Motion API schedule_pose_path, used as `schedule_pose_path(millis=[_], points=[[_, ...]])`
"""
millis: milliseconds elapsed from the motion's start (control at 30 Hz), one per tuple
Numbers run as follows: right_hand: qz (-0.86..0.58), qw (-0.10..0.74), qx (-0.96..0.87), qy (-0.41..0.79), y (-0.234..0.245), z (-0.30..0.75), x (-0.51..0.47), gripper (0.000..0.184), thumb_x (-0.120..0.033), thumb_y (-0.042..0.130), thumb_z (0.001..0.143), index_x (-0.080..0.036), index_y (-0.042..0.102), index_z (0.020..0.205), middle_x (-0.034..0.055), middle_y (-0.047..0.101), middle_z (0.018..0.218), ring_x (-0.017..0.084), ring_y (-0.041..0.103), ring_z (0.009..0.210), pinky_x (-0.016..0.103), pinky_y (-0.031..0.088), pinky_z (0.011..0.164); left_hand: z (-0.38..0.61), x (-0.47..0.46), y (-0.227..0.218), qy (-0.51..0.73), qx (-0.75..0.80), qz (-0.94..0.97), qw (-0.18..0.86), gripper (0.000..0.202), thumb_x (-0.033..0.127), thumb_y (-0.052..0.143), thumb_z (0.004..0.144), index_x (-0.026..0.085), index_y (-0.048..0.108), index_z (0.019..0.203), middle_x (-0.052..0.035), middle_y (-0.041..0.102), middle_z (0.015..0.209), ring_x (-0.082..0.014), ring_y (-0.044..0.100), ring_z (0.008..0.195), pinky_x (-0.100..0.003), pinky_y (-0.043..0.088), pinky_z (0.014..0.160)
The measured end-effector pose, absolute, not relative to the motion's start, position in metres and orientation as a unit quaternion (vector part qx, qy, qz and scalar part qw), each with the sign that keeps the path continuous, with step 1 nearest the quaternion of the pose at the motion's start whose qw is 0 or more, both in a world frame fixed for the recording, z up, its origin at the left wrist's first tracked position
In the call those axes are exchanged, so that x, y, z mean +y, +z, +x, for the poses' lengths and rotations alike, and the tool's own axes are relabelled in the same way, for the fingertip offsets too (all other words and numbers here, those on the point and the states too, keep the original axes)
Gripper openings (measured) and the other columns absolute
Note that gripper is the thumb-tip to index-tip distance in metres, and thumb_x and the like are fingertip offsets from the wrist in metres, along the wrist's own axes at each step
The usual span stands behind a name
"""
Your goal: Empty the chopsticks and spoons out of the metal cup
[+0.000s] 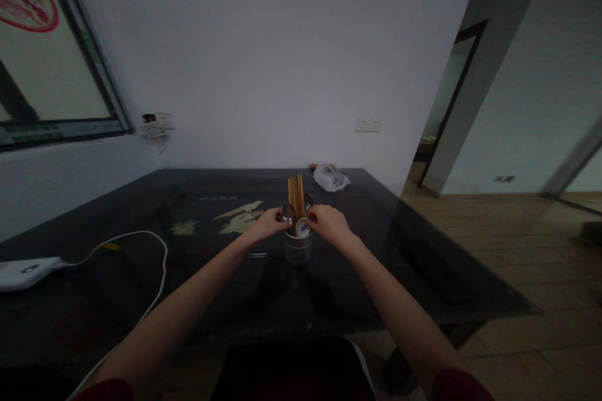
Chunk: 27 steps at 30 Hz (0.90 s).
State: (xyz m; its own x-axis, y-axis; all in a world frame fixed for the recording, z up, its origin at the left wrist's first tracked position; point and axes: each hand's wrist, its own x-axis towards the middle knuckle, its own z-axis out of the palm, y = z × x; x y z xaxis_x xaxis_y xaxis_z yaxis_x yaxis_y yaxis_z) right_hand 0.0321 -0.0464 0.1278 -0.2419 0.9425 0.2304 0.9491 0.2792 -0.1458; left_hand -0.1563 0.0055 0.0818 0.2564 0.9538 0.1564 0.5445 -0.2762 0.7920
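the left hand [267, 224] pinches a metal spoon [288, 210], the right hand [330, 223] a white spoon [303, 228]; plastic bag [332, 178] behind, cable [164, 263] leftward, table [301, 294] bare toward its near edge.

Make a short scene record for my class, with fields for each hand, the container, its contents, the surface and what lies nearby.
Left hand: fingertips at a metal spoon
Right hand: fingertips at a white spoon-like piece
Container: upright cup
Contents: chopsticks, standing
Surface: dark glossy table
Beyond cup: plastic bag
Far left: white cable
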Motion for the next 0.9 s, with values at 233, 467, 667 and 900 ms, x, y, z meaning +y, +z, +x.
schedule_pose_path(millis=[233,467,667,900], points=[[-0.594,0.149,-0.790,-0.003,0.125,0.033,-0.047,0.023,-0.041,0.055,0.085,-0.022,0.067,0.092,0.0077,0.067,0.094,0.021,0.062,0.090,0.028,0.045,0.073,-0.156,-0.004,0.094,0.329,0.490,0.764,0.261,0.017,0.028,0.065,0.061,0.015,0.063,0.072,-0.0033,0.064,0.072,-0.0204,0.061,0.072,-0.029,0.045,0.065],[-0.596,0.155,-0.788,-0.002,0.122,0.034,-0.046,0.023,-0.041,0.055,0.085,-0.022,0.067,0.092,0.0065,0.067,0.092,0.021,0.062,0.088,0.027,0.045,0.070,-0.160,-0.010,0.095,0.338,0.476,0.777,0.233,0.022,0.033,0.070,0.058,0.017,0.069,0.073,-0.0027,0.065,0.077,-0.0234,0.059,0.083,-0.032,0.045,0.076],[-0.598,0.159,-0.785,0.014,0.123,0.033,-0.045,0.026,-0.043,0.056,0.084,-0.022,0.067,0.092,0.0073,0.067,0.091,0.021,0.062,0.087,0.027,0.044,0.069,-0.160,-0.011,0.094,0.342,0.477,0.775,0.234,0.018,0.035,0.072,0.058,0.020,0.072,0.067,-0.0042,0.064,0.081,-0.0244,0.059,0.087,-0.034,0.046,0.081],[-0.595,0.166,-0.786,0.013,0.121,0.035,-0.043,0.023,-0.042,0.057,0.084,-0.022,0.067,0.091,0.0063,0.068,0.091,0.019,0.061,0.085,0.025,0.043,0.067,-0.159,-0.012,0.104,0.403,0.455,0.751,0.258,0.024,0.039,0.068,0.064,0.016,0.070,0.071,-0.0069,0.066,0.084,-0.0234,0.060,0.089,-0.034,0.048,0.080]])
